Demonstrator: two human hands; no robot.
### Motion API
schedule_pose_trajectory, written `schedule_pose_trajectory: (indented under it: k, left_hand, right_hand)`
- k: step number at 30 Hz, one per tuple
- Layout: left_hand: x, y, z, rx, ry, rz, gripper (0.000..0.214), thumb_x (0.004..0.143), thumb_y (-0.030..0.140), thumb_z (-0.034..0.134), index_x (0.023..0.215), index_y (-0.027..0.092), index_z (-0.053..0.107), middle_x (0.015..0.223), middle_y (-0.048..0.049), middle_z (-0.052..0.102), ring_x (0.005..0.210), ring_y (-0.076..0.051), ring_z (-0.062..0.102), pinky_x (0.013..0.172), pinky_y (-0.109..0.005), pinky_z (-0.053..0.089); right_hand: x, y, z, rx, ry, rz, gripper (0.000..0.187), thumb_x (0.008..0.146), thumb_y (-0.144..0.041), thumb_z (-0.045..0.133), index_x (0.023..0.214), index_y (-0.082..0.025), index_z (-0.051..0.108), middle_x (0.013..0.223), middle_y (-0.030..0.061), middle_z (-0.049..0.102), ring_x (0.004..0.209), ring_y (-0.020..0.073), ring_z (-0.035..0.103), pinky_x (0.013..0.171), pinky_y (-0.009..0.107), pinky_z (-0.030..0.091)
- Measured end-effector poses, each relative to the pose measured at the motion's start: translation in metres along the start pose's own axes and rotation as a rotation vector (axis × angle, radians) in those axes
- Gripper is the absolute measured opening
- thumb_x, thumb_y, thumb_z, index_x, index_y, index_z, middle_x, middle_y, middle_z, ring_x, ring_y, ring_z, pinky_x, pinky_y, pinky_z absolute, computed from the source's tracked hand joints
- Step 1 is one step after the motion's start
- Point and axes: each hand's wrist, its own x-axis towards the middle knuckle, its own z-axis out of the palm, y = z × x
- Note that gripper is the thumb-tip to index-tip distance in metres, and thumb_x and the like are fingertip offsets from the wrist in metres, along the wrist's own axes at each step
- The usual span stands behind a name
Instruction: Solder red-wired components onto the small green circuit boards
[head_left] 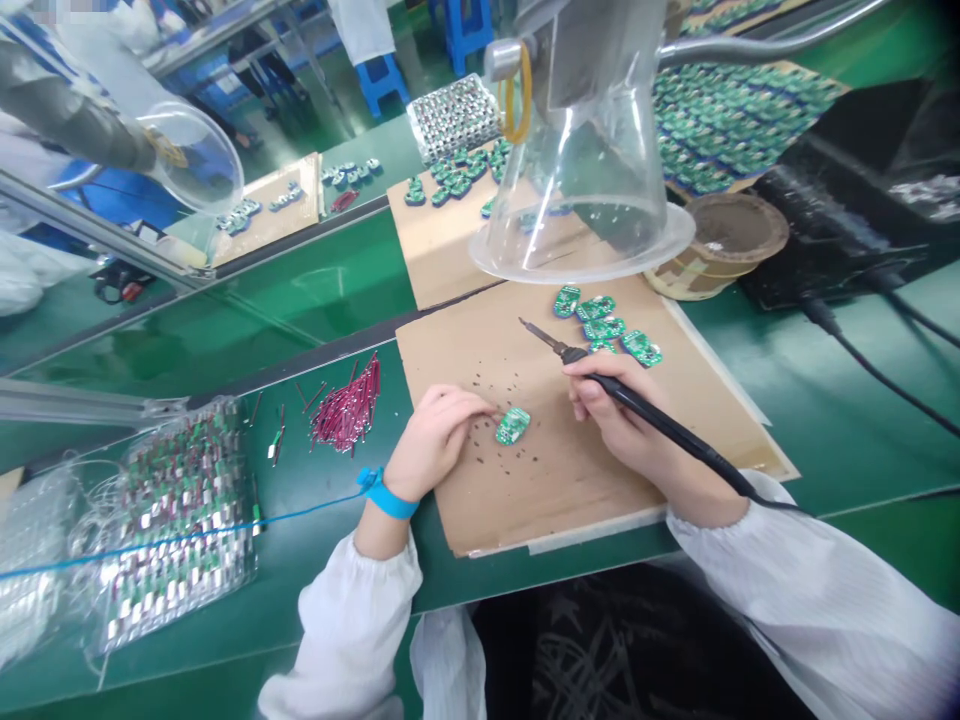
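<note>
A: What is the right hand (626, 415) doing?

B: It is gripping a black-handled soldering iron (660, 412), its fingers wrapping closed around the handle; the tip is pointing up and to the left, well apart from the single green circuit board (513, 426)

A: Where is that board lying?

B: It is resting near the middle of a cardboard sheet (570, 500) on the green worktop (289, 565); dark specks (481, 460) are surrounding it

A: And the left hand (442, 440)?

B: It is reaching in over the sheet, its fingers bending and bunching partly together, the fingertips sitting right at the board's left edge; whether they are touching it or pinching something slim, I cannot tell; a blue wrist strap (396, 503) is circling that wrist, its cord trailing off leftward

A: What else is standing about?

B: A group of green boards (603, 328) is lying just beyond the right hand; a clear conical hood (581, 220) is hanging over the sheet's far side; a pile of red wire-like pieces (349, 412) is lying left of the sheet, and a tray of small parts (180, 530) is sitting farther left
</note>
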Motion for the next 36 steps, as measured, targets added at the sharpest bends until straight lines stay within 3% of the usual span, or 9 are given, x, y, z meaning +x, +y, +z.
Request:
schedule_pose_trajectory:
  k: [3,7,11,14,18,22,26,30,36]
  left_hand:
    - [-0.013,-0.029,-0.027,0.138,0.224,-0.147,0.024,0.102,0.022,0.058,0.125,0.024,0.065,0.134,-0.0074,0.066,0.129,-0.024,0.057,0.114,-0.043,0.040]
    - [-0.066,-0.085,-0.079,0.449,0.596,-0.733,0.029,0.094,0.029,0.065,0.122,0.021,0.066,0.133,-0.0120,0.061,0.132,-0.027,0.054,0.115,-0.044,0.040]
    - [-0.130,-0.116,-0.109,0.526,0.641,-0.964,0.022,0.087,0.027,0.067,0.105,0.015,0.068,0.108,-0.0140,0.064,0.101,-0.029,0.065,0.100,-0.049,0.050]
    - [-0.156,-0.121,-0.106,0.504,0.586,-0.987,0.009,0.086,0.025,0.065,0.091,0.018,0.068,0.088,-0.0066,0.065,0.079,-0.023,0.064,0.088,-0.042,0.055]
    - [-0.160,-0.120,-0.096,0.510,0.656,-0.973,0.011,0.092,0.026,0.058,0.092,0.018,0.064,0.087,-0.0066,0.066,0.082,-0.023,0.066,0.087,-0.040,0.055]
    - [-0.153,-0.115,-0.100,0.502,0.797,-0.921,0.026,0.100,0.030,0.049,0.116,0.014,0.062,0.099,-0.0095,0.070,0.080,-0.019,0.070,0.085,-0.035,0.057]
    - [-0.149,-0.103,-0.110,0.501,0.909,-0.856,0.045,0.100,0.037,0.054,0.139,0.015,0.055,0.123,-0.0136,0.070,0.090,-0.018,0.073,0.091,-0.035,0.057]
    - [-0.133,-0.088,-0.101,0.445,0.924,-0.826,0.036,0.100,0.036,0.053,0.127,0.014,0.066,0.107,-0.0121,0.076,0.091,-0.023,0.076,0.091,-0.040,0.059]
    - [-0.083,-0.071,-0.065,0.200,0.725,-0.686,0.029,0.100,0.037,0.055,0.117,0.019,0.068,0.108,-0.0090,0.077,0.095,-0.022,0.077,0.092,-0.038,0.061]
  right_hand:
    - [-0.001,0.001,-0.001,-0.050,-0.012,0.024,0.018,0.102,-0.028,0.058,0.118,-0.029,0.066,0.075,-0.0009,0.059,0.064,0.0170,0.059,0.069,0.036,0.048]
    - [0.000,0.006,-0.004,-0.185,-0.135,0.045,0.018,0.102,-0.033,0.057,0.116,-0.031,0.068,0.077,0.0003,0.064,0.070,0.0202,0.063,0.073,0.037,0.048]
    - [-0.002,0.018,-0.006,-0.260,-0.218,0.045,0.021,0.102,-0.041,0.056,0.117,-0.033,0.069,0.084,0.0021,0.068,0.075,0.0227,0.066,0.072,0.038,0.049]
    - [-0.004,0.025,-0.007,-0.292,-0.222,0.075,0.023,0.101,-0.043,0.056,0.118,-0.034,0.068,0.086,0.0029,0.068,0.073,0.0230,0.066,0.069,0.039,0.049]
    - [-0.004,0.024,-0.006,-0.291,-0.217,0.069,0.022,0.101,-0.043,0.056,0.118,-0.034,0.068,0.085,0.0032,0.067,0.070,0.0231,0.065,0.066,0.040,0.049]
    - [-0.002,0.018,-0.004,-0.293,-0.208,0.044,0.020,0.102,-0.041,0.055,0.115,-0.033,0.068,0.080,0.0016,0.066,0.070,0.0219,0.064,0.068,0.038,0.049]
    - [0.000,0.013,-0.003,-0.293,-0.186,-0.001,0.020,0.101,-0.040,0.056,0.113,-0.031,0.069,0.088,0.0040,0.070,0.073,0.0230,0.067,0.067,0.038,0.050]
    - [0.003,0.004,-0.003,-0.288,-0.179,-0.054,0.016,0.102,-0.034,0.056,0.111,-0.027,0.068,0.091,0.0054,0.072,0.075,0.0219,0.069,0.067,0.036,0.052]
    - [0.007,-0.006,-0.001,-0.264,-0.202,-0.074,0.014,0.103,-0.026,0.055,0.112,-0.025,0.067,0.097,0.0048,0.072,0.083,0.0187,0.069,0.076,0.033,0.055]
